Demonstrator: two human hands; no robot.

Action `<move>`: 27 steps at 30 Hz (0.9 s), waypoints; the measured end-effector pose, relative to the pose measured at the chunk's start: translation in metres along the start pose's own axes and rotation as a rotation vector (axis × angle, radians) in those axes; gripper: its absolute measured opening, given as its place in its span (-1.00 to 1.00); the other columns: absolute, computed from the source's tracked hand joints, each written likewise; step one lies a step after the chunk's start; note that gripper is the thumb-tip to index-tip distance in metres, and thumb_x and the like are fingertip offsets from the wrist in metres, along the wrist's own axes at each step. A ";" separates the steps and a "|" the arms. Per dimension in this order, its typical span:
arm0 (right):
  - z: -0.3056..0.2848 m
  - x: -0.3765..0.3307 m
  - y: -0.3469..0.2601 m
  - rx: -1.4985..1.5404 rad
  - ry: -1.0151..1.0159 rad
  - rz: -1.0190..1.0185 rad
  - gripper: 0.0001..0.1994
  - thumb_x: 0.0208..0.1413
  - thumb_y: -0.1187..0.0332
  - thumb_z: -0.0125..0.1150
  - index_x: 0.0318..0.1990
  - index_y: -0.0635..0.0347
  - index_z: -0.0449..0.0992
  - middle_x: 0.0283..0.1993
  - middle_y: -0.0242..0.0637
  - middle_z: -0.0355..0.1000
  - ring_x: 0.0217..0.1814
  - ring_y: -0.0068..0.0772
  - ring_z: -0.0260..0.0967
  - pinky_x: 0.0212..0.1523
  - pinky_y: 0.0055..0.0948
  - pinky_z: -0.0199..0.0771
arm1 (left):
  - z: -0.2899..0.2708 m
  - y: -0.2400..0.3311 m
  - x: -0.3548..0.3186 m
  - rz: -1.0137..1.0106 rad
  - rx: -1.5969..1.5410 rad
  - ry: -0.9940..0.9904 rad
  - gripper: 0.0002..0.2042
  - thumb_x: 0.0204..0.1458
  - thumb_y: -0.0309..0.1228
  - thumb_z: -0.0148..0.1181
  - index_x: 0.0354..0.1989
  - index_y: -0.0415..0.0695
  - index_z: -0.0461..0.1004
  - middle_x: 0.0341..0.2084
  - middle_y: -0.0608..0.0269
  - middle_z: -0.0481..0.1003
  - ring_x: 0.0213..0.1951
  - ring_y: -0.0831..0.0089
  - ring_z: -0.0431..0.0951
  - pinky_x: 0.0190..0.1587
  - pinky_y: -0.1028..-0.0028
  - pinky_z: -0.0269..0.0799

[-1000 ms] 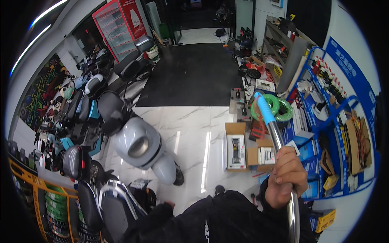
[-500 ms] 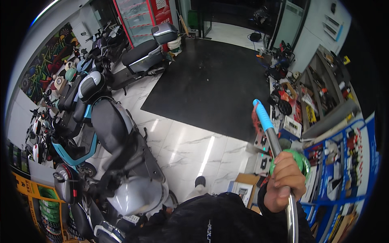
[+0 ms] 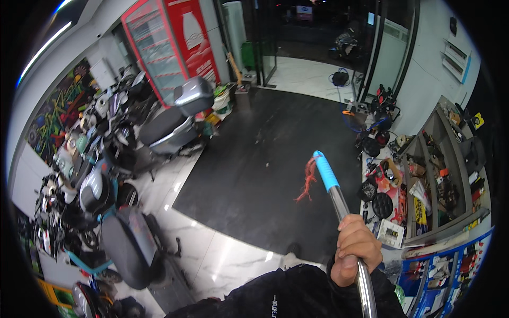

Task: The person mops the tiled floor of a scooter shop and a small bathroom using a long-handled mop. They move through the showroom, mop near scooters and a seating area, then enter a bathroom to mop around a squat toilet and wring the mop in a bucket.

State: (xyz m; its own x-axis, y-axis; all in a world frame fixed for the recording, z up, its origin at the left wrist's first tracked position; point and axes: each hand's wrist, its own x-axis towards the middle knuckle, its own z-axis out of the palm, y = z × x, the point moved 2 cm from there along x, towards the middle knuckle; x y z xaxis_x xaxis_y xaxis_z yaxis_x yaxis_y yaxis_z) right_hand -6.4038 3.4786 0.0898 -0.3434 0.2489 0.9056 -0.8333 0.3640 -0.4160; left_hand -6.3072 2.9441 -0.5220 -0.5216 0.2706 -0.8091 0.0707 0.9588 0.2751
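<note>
My right hand (image 3: 356, 246) is wrapped round a shiny metal pole (image 3: 338, 201) at the lower right. A light-blue grip (image 3: 326, 173) caps its upper end, which slants up and to the left over the black floor mat (image 3: 249, 159). Frayed red string (image 3: 307, 183) dangles from the tip of that grip. The pole's other end runs out of the picture at the bottom, so what is on it is hidden. My left hand does not show.
Electric scooters crowd the left side, the nearest with a dark seat (image 3: 123, 246). A red-framed fridge (image 3: 154, 50) and a storage-box scooter (image 3: 168, 124) stand farther back. Parts shelves (image 3: 442, 175) and a blue rack (image 3: 450, 275) line the right. A glass doorway (image 3: 313, 74) lies ahead.
The view has moved forward and tilted up, showing more of the doorway. My foot is now at the mat's near edge. The blue grip sits lower and farther left; my right hand keeps its hold.
</note>
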 end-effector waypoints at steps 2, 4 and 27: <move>-0.009 0.049 0.057 -0.001 0.015 -0.034 -0.78 0.06 0.32 0.26 -0.46 0.26 0.42 -0.66 -0.33 0.30 -0.64 -0.37 0.27 -0.38 -0.21 0.43 | -0.047 0.035 0.042 0.045 0.098 -0.013 -0.77 0.12 -0.18 0.22 -0.31 -0.09 0.57 -0.38 0.17 0.62 -0.29 0.18 0.64 -0.26 0.17 0.53; -0.013 0.091 0.116 0.026 0.007 -0.069 -0.78 0.07 0.32 0.26 -0.46 0.26 0.42 -0.68 -0.34 0.29 -0.66 -0.36 0.26 -0.42 -0.22 0.42 | -0.095 0.065 0.080 0.114 0.188 0.029 -0.76 0.11 -0.16 0.22 -0.31 -0.09 0.58 -0.36 0.15 0.63 -0.26 0.15 0.64 -0.23 0.14 0.53; -0.012 0.336 0.804 0.277 0.274 0.185 -0.68 0.25 0.29 0.11 -0.53 0.27 0.34 -0.69 -0.28 0.27 -0.66 -0.42 0.19 -0.35 -0.17 0.40 | -1.126 0.894 0.294 1.619 0.189 0.815 -0.48 -0.15 -0.34 0.46 0.06 -0.13 0.51 -0.01 0.00 0.50 0.11 -0.01 0.48 0.14 0.13 0.41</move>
State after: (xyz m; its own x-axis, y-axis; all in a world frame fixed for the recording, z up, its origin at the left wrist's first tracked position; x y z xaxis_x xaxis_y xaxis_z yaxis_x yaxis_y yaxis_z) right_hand -7.1839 3.8658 0.0585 -0.4013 0.5301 0.7470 -0.8663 0.0452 -0.4975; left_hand -7.3542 3.7838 0.0707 -0.0826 0.7895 0.6081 0.9260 -0.1648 0.3398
